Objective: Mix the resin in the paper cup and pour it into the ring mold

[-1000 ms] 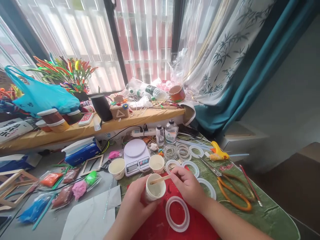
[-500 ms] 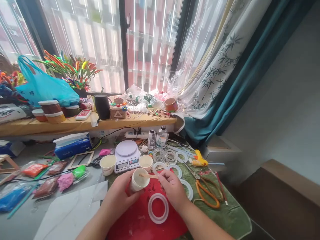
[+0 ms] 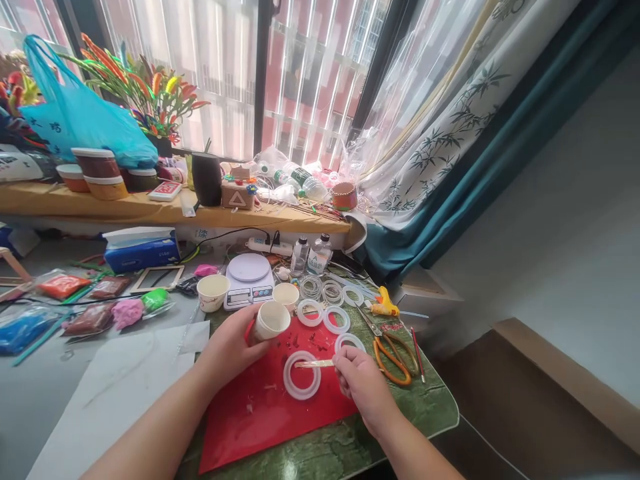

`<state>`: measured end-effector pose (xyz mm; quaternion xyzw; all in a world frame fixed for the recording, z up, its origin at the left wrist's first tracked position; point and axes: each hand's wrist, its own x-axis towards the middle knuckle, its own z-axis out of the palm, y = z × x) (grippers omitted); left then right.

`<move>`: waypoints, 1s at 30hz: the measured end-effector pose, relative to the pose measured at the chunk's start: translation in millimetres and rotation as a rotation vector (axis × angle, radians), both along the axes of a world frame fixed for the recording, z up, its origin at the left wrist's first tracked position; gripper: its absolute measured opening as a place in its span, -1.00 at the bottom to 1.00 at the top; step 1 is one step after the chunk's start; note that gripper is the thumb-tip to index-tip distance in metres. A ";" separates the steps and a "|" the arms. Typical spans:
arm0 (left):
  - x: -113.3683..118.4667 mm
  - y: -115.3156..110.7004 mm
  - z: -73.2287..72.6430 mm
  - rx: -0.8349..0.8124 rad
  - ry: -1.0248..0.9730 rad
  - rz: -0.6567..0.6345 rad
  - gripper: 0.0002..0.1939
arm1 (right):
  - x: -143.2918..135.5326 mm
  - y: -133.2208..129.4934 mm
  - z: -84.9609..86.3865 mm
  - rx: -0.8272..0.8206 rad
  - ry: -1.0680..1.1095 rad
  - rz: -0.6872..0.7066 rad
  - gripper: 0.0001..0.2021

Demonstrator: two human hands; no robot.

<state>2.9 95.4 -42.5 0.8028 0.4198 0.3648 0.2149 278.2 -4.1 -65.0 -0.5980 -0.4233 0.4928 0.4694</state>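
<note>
From here I see the cup (image 3: 273,321) sitting inside the curl of the left hand (image 3: 234,345), up by the thumb and fingers, its mouth tipped a little toward the right. That hand is closed around the cup's side, open only as wide as the cup itself. The stick (image 3: 315,364) pokes out leftward from the fingertips of the right hand (image 3: 363,379), thumb and forefinger pinched together on its end, the other fingers curled in. Its free end is over the ring (image 3: 302,392), which lies on the red sheet (image 3: 250,420) between the forearms; whether the two touch, I can't tell. The cup is apart from the stick, up and to the left of the ring. Past the hands stands the scale (image 3: 249,280), with a second cup (image 3: 213,295) on its left and a third cup (image 3: 287,294) at its right corner. The scissors (image 3: 393,353) lie just right of the right hand
</note>
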 end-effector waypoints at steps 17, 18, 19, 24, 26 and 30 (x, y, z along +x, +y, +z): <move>7.8 -4.5 10.4 0.012 -0.004 -0.085 -0.48 | -42.1 23.7 52.7 0.093 -0.702 0.305 -0.75; 7.4 -4.6 11.2 0.021 -0.003 -0.080 -0.49 | -46.5 28.5 56.5 0.113 -0.737 0.321 -0.74; 6.6 -4.6 12.0 0.032 -0.004 -0.070 -0.49 | -49.9 32.7 58.8 0.126 -0.741 0.329 -0.73; -1.7 -1.9 14.7 0.078 0.003 -0.004 -0.53 | -46.7 37.2 49.0 0.163 -0.747 0.362 -0.68; -4.4 -0.5 14.5 0.088 0.005 0.016 -0.55 | -40.0 31.3 39.5 0.182 -0.755 0.366 -0.65; -6.0 1.1 13.8 0.106 0.008 0.044 -0.55 | -30.8 18.5 21.9 0.218 -0.728 0.272 -0.69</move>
